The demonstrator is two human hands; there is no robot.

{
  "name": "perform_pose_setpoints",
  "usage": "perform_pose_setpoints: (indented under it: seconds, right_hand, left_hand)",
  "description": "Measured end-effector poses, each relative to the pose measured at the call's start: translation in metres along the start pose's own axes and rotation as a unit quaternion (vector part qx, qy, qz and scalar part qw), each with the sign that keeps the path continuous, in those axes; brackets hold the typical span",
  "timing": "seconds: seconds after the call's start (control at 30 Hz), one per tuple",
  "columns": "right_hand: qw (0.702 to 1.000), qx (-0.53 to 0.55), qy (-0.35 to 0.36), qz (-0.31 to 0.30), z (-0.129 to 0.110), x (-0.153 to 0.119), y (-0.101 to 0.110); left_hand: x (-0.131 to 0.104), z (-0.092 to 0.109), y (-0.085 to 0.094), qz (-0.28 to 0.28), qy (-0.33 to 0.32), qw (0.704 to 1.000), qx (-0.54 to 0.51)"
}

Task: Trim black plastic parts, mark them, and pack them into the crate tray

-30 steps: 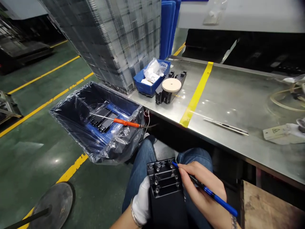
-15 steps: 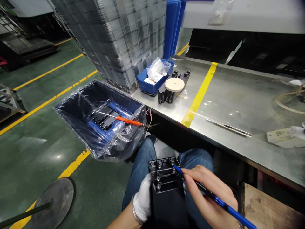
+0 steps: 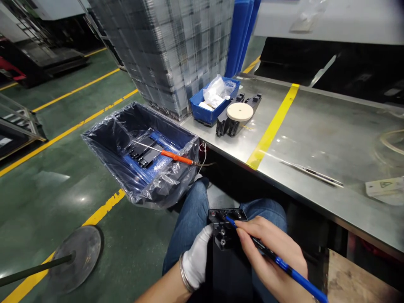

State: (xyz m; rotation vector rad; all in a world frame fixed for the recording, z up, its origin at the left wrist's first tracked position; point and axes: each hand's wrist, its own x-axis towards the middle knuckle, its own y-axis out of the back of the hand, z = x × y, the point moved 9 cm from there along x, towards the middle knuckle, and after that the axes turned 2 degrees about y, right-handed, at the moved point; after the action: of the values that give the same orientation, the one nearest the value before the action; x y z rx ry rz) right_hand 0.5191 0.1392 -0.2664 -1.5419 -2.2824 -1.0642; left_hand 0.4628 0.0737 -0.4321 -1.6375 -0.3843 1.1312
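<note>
My left hand (image 3: 198,257), in a white glove with a silver bracelet at the wrist, grips the left side of a black machined block (image 3: 232,269) above my lap. The block's upper end has a recessed face with several round holes or studs. My bare right hand (image 3: 273,252) pinches a blue-and-black pen-shaped tool (image 3: 279,263). Its blue tip touches or is very near the upper part of that face; which hole it meets I cannot tell. The glove's fingertips are hidden behind the block.
Left of my knees stands a plastic-lined bin (image 3: 148,189) with black parts inside and an orange-handled tool (image 3: 176,157) across its rim. On the metal table (image 3: 315,139) are a blue box (image 3: 202,114), black parts under a round disc (image 3: 240,112), and a thin rod (image 3: 312,173).
Across the block's face, the pen tip has shifted left from the right-hand edge toward the middle. The block appears tilted slightly differently, and the whole view has swung a little left.
</note>
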Motion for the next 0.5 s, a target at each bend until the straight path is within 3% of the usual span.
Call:
perform_pose_setpoints:
  seconds: [0.1,0.3,0.5]
  right_hand:
    - [1.0,-0.001,-0.006,0.0,0.0,0.002,0.004]
    - [0.999,-0.038,0.0,-0.011,0.002,0.006,0.001]
    - [0.998,-0.044,0.018,-0.029,0.002,0.008,-0.013]
  left_hand:
    - [0.001,-0.002,-0.001,-0.002,0.015,1.0,-0.007]
    - [0.001,-0.006,-0.025,-0.042,0.038,0.998,0.019]
    - [0.005,-0.002,-0.014,-0.032,-0.001,0.999,0.025]
